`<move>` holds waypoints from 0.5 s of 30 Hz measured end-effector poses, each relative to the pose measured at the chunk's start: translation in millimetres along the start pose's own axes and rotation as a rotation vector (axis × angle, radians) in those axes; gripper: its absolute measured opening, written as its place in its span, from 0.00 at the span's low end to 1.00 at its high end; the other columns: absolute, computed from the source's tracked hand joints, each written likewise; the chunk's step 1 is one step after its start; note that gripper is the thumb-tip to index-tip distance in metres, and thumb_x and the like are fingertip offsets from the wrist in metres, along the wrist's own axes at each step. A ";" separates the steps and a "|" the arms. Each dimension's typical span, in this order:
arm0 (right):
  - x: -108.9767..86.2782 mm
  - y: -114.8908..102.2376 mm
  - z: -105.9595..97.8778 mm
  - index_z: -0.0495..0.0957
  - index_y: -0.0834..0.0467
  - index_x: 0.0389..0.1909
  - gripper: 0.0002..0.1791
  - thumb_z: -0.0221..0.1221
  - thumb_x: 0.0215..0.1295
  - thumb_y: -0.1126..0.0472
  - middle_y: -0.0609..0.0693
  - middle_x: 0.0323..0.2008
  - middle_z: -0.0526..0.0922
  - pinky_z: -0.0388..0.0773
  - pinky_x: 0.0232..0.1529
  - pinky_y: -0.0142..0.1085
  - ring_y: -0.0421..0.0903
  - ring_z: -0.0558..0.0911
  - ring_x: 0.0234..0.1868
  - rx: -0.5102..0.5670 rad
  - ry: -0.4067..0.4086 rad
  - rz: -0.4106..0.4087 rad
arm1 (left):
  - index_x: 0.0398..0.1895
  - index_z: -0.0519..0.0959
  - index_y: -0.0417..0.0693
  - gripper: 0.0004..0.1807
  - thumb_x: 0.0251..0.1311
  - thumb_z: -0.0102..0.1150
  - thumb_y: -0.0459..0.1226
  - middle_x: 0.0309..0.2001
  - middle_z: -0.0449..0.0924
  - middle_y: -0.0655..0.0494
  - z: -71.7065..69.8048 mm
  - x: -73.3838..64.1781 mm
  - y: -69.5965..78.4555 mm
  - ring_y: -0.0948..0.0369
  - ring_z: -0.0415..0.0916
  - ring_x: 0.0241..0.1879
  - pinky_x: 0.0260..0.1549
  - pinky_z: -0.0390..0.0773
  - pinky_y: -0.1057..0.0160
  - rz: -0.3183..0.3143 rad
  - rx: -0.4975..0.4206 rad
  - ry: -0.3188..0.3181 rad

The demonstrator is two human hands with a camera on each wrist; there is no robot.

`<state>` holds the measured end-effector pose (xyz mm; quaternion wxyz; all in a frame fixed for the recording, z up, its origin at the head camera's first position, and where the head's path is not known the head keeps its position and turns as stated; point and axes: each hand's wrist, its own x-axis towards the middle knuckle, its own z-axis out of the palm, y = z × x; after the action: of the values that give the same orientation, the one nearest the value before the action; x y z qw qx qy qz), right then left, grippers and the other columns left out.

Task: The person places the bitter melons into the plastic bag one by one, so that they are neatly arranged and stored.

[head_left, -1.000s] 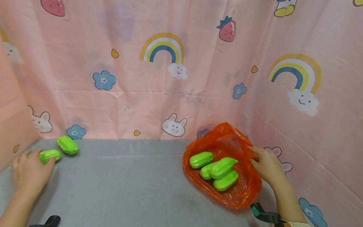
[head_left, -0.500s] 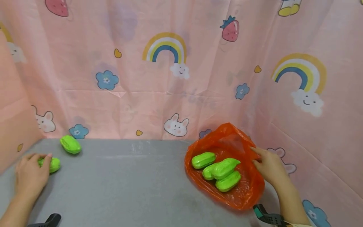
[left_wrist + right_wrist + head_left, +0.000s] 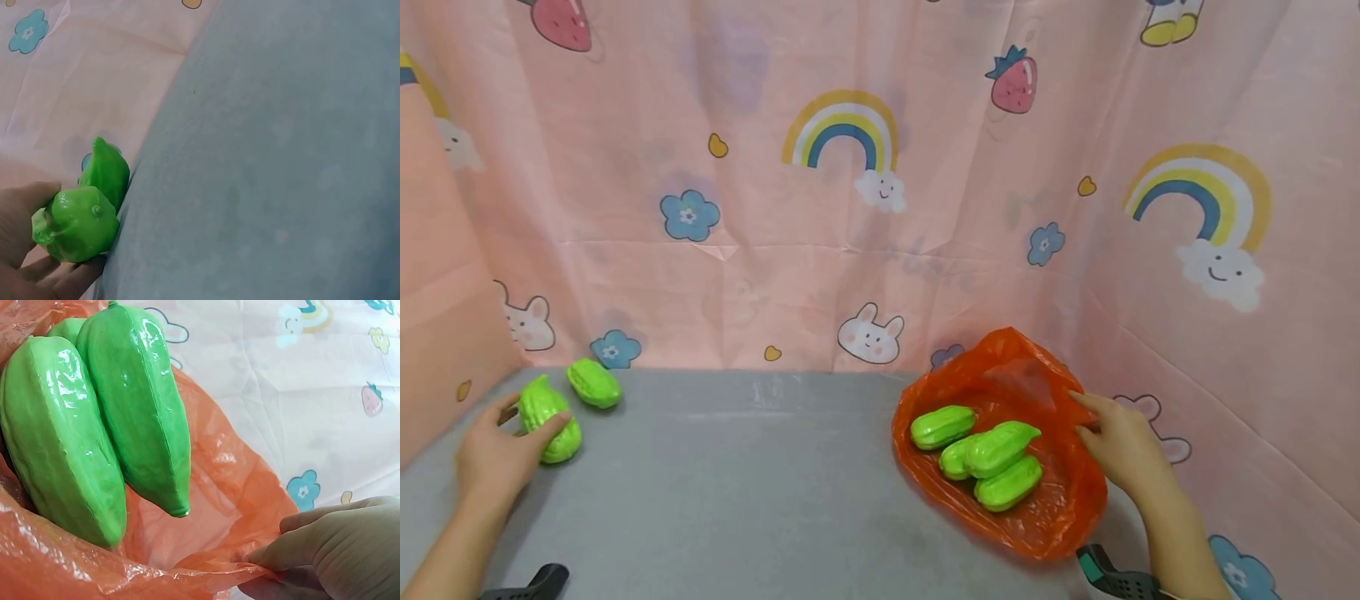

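At the left end of the table, my left hand [image 3: 497, 458] holds a glossy, ribbed green papaya [image 3: 550, 421] between thumb and fingers. Its stem end points up and away in the head view. The left wrist view shows that papaya [image 3: 87, 225] end-on, with the fingers under it. Just behind it lies another green papaya [image 3: 595, 383]. On the right stands an open red plastic bag [image 3: 1063, 492] with several green papayas [image 3: 1000, 448] inside. My right hand [image 3: 1120, 442] pinches the bag's right rim; in the right wrist view the thin plastic [image 3: 219, 572] runs between thumb and fingers.
A grey table [image 3: 737, 500] stretches between the two hands. Pink printed cloth [image 3: 737, 292] hangs along the back and both sides, close to the bag and to the papayas on the left. Dark wrist straps [image 3: 1120, 575] show at the bottom.
My left hand has turned the papaya from lying sideways to standing more upright, shifting it slightly right. The right hand stays on the bag rim. The whole head view has drifted slightly.
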<state>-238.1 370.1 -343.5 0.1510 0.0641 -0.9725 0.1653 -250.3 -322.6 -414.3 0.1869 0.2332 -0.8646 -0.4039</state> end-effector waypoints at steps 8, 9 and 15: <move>1.3 0.4 1.4 0.74 0.73 0.62 0.26 0.62 0.62 0.71 0.76 0.54 0.80 0.85 0.40 0.57 0.67 0.86 0.42 -0.003 0.018 -0.032 | 0.80 0.50 0.39 0.43 0.68 0.57 0.43 0.73 0.59 0.27 -1.1 -3.3 2.2 0.47 0.78 0.52 0.39 0.76 0.73 0.115 -0.050 -0.001; 0.8 1.3 0.9 0.74 0.73 0.62 0.26 0.62 0.62 0.71 0.76 0.54 0.79 0.85 0.39 0.57 0.67 0.86 0.42 -0.006 0.019 -0.030 | 0.81 0.50 0.42 0.42 0.69 0.57 0.42 0.74 0.59 0.27 0.2 -4.0 3.2 0.59 0.80 0.44 0.31 0.71 0.79 0.127 -0.071 0.004; 1.0 2.9 -0.2 0.73 0.73 0.62 0.27 0.62 0.62 0.71 0.77 0.57 0.77 0.85 0.39 0.57 0.68 0.86 0.43 -0.004 0.014 -0.020 | 0.82 0.49 0.61 0.36 0.74 0.47 0.41 0.80 0.50 0.38 3.7 -6.2 9.1 0.81 0.70 0.39 0.26 0.71 0.83 0.164 -0.213 0.005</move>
<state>-239.5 372.8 -343.8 0.1593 0.0722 -0.9711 0.1623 -249.4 -311.7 -410.2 0.2450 0.1418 -0.8326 -0.4761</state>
